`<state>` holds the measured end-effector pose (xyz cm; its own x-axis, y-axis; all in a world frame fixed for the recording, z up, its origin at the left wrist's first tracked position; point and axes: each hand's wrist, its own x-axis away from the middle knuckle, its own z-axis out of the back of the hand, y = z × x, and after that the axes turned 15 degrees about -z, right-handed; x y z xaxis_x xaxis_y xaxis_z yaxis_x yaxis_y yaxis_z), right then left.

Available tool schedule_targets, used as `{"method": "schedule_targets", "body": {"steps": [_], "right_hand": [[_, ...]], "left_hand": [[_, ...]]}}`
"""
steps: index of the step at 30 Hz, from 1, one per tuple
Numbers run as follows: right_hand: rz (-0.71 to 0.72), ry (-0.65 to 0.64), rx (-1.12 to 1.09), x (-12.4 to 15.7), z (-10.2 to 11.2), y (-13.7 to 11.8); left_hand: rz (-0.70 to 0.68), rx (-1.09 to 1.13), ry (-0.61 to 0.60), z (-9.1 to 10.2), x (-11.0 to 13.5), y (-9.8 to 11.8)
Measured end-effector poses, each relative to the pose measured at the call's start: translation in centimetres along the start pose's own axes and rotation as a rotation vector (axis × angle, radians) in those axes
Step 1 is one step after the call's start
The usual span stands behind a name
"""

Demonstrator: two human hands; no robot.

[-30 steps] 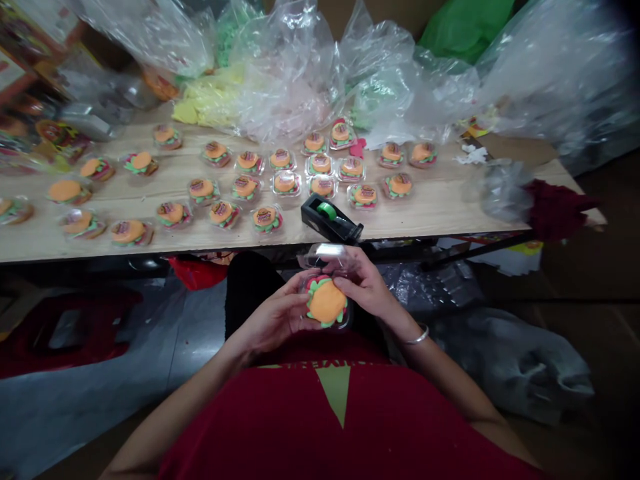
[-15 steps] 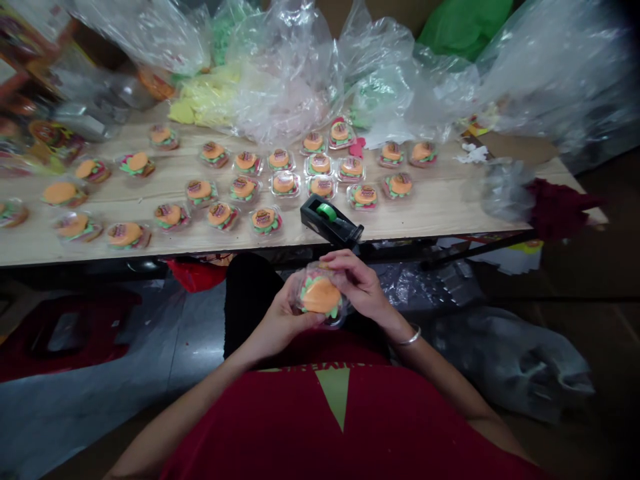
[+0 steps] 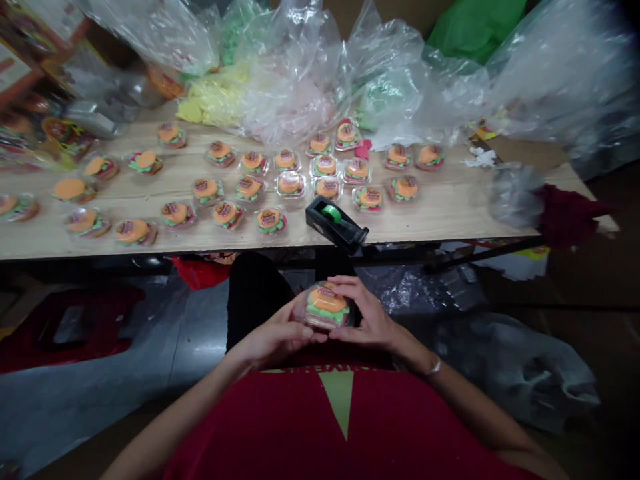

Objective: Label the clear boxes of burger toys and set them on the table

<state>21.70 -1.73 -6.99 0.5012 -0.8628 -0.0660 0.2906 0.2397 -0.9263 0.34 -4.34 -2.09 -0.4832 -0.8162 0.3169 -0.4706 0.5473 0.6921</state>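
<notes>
A small clear plastic box point(image 3: 326, 307) with an orange and green burger-shaped piece inside sits between both hands, in front of my red shirt and below the table edge. My left hand point(image 3: 277, 337) cups its left side, fingers curled under it. My right hand point(image 3: 367, 319) grips its right side and top, fingers pressed on the lid. The lid lies down over the burger and a label shows on top.
A wooden table point(image 3: 450, 207) carries several more boxed burgers point(image 3: 270, 220) in rows, a black tape dispenser point(image 3: 336, 223) with green tape near the front edge, and heaps of clear plastic bags point(image 3: 300, 73) at the back. A dark red cloth point(image 3: 567, 210) lies at the right end.
The box's lid, open a second ago, has come down over the burger. Both hands have shifted slightly lower and now press the box from each side.
</notes>
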Motion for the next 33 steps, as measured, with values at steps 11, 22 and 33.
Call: {"method": "schedule_targets", "body": {"steps": [11,22,33], "right_hand": [[-0.464,-0.17,-0.479,1.2,-2.0,-0.7],[-0.455,0.13,-0.414,1.4,-1.5,-1.2],[-0.385,-0.077,-0.13,-1.0,1.6,-3.1]], "left_hand": [[-0.269,-0.41,0.255,1.1,0.7,-1.0],[-0.133,-0.244,0.389,0.6,0.5,-1.3],[-0.212,-0.466,0.319,-0.5,-0.4,-0.6]]}}
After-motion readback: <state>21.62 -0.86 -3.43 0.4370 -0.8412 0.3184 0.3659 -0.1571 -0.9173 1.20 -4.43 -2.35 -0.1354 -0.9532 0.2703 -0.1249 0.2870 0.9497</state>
